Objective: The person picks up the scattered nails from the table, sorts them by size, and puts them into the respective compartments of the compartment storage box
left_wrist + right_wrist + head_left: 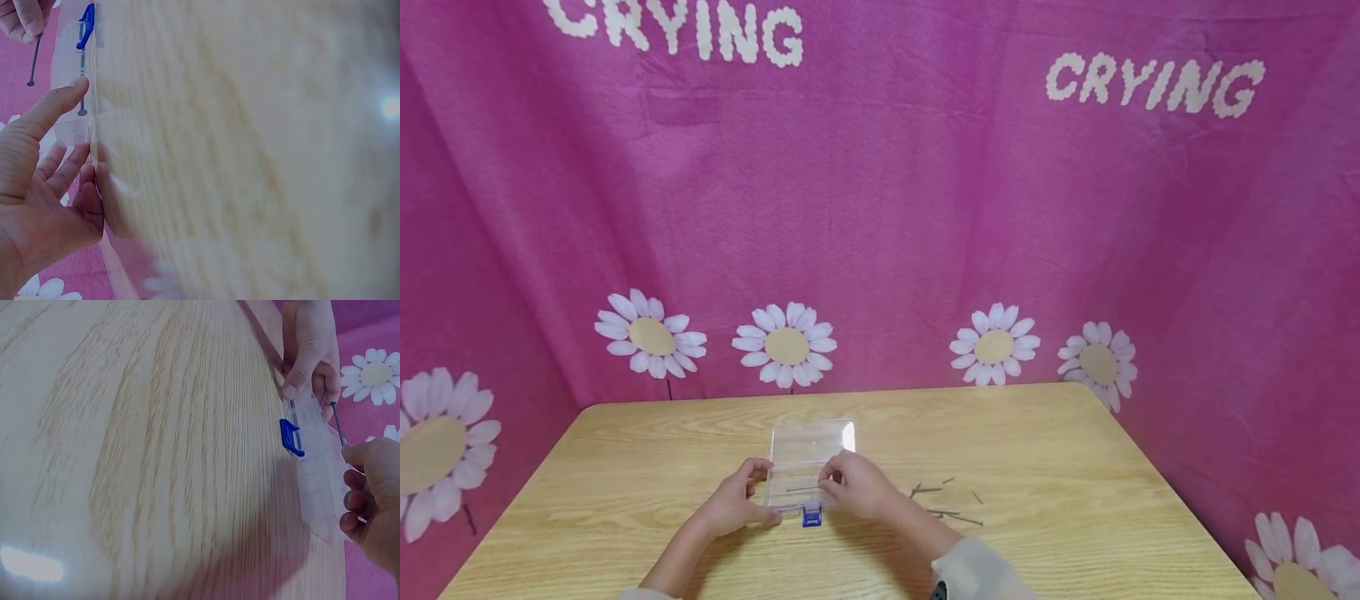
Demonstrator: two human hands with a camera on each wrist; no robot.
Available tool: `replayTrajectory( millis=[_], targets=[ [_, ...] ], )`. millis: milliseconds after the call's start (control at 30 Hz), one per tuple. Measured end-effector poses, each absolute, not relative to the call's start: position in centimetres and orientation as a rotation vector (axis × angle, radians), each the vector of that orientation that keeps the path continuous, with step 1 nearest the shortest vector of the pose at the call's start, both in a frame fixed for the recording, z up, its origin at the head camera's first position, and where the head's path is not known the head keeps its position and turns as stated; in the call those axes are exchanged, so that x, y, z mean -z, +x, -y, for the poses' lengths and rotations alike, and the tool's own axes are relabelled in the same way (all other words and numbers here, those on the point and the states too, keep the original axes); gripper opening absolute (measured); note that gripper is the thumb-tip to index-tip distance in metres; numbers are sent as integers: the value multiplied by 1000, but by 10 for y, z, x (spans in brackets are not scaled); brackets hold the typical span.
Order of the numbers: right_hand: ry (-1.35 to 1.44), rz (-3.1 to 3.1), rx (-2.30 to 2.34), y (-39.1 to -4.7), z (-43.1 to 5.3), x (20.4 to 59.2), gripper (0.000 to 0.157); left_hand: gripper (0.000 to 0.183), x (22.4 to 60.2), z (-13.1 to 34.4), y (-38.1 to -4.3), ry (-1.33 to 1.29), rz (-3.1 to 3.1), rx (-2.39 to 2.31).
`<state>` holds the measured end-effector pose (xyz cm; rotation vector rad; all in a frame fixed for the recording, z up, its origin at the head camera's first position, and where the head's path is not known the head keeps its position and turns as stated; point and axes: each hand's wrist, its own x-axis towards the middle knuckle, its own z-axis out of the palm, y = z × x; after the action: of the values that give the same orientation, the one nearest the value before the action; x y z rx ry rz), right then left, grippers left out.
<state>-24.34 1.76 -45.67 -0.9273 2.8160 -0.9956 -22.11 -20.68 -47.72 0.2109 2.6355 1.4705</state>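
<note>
A clear plastic box (812, 440) lies on the table with its lid folded open toward the back. Its blue latch (812, 516) hangs at the front edge. My left hand (732, 502) grips the box's left side, thumb at the front corner and fingers along the side. Between thumb and fingertips, my right hand (857, 485) pinches a thin nail (338, 424) above the box, its flat head pointing left. Inside the box, behind the front wall, another nail (82, 107) shows through the plastic, partly covered by the left thumb.
Several loose nails (955, 515) lie scattered on the wooden table (1045, 450), right of the box and beside the right forearm. A pink cloth (880, 208) with daisies and lettering hangs behind the table and at both sides.
</note>
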Motion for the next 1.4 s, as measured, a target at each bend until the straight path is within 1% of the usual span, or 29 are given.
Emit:
replayTrajectory(
  millis=[633, 1067, 1400],
  targets=[
    [-814, -2844, 1028, -238, 3, 463, 11, 73, 476, 205, -219, 265, -2652, -1477],
    [-752, -2859, 1021, -237, 7, 468, 10, 72, 476, 205, -219, 240, -2653, -1455],
    [-792, -2904, 998, -235, 14, 469, 10, 72, 474, 208, -218, 271, -2641, -1463]
  ],
)
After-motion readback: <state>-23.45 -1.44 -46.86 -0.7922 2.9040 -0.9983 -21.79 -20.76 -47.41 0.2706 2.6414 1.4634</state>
